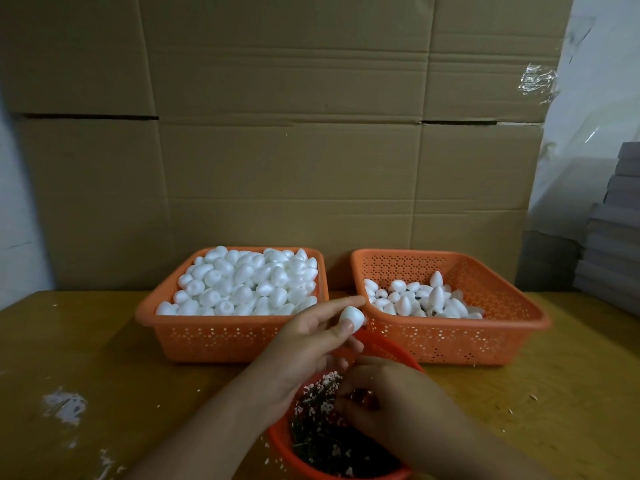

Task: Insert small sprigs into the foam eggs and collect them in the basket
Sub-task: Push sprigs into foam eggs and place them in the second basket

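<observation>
My left hand (311, 337) holds one white foam egg (351, 317) between thumb and fingers, just above the near rim of a round orange bowl (282, 445). The bowl holds dark sprigs (318, 424) with tiny pale blossoms. My right hand (388, 407) reaches into that bowl with its fingers curled among the sprigs; whether they pinch one is hidden. An orange basket (194, 336) at the left is heaped with plain foam eggs (249, 282). A second orange basket (485, 341) at the right holds fewer eggs (426, 301), some with dark sprig ends showing.
The baskets stand side by side on a yellow-brown wooden table (86, 358) with white crumbs and a pale scuff at the left. A cardboard wall (294, 133) rises right behind them. Grey stacked sheets (613, 237) stand at the far right.
</observation>
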A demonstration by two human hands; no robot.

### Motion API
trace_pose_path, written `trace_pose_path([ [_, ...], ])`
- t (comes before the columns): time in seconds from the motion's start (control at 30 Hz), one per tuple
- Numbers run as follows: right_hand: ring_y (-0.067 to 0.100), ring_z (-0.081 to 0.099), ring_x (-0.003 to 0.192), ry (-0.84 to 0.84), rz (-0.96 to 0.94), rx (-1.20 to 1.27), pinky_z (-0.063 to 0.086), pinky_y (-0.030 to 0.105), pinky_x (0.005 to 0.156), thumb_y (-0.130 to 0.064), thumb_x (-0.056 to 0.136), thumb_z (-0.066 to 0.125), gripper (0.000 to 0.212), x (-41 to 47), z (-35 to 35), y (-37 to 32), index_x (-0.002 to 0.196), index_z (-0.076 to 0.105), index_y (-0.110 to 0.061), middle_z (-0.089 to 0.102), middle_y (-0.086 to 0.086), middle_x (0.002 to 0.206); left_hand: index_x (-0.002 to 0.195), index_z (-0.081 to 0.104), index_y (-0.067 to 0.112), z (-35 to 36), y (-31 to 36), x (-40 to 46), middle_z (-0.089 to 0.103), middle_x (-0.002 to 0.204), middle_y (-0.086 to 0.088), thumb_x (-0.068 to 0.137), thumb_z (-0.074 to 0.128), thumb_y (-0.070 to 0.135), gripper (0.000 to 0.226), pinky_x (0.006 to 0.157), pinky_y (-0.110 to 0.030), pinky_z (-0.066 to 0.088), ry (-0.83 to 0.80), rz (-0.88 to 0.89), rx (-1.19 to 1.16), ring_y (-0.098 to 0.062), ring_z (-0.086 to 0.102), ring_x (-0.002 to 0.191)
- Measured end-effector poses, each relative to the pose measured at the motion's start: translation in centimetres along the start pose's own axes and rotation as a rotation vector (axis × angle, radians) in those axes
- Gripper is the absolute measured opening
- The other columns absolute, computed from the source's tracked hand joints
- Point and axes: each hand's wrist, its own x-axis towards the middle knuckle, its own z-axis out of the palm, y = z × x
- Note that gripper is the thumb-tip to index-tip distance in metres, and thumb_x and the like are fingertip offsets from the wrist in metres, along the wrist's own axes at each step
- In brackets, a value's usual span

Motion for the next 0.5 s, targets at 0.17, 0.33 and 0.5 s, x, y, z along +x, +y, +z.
trace_pose_path([
  [0.17,-0.003,0.053,0.101,0.003,0.007,0.003,0.045,0.016,0.084,-0.048,0.088,0.058,0.022,-0.07,0.07,0.03,0.105,0.067,-0.036,0.058,-0.022,0.109,0.114,0.062,0.013,-0.14,-0.29,0.31,0.074,0.108,-0.004,0.090,0.064,0.008,0.024,0.068,-0.022,0.055,0.025,0.008,0.004,-0.016,0.072,0.091],
  [0.33,-0.004,0.053,0.101,0.008,0.000,-0.002,0.044,0.014,0.082,-0.049,0.087,0.057,0.024,-0.05,0.14,0.15,0.106,0.066,-0.036,0.060,-0.023,0.108,0.117,0.059,0.018,-0.08,-0.38,0.48,0.076,0.102,-0.003,0.092,0.063,0.024,0.026,0.072,-0.024,0.058,0.075,0.035,0.029,-0.020,0.074,0.088],
  [0.5,-0.002,0.055,0.094,0.012,-0.006,-0.010,0.044,0.014,0.078,-0.050,0.087,0.057,0.023,-0.01,0.23,0.29,0.105,0.065,-0.038,0.060,-0.021,0.101,0.094,0.069,0.018,0.07,-0.40,0.63,0.069,0.072,-0.001,0.074,0.063,0.056,0.044,0.053,-0.021,0.048,0.127,0.023,0.085,-0.010,0.058,0.056],
])
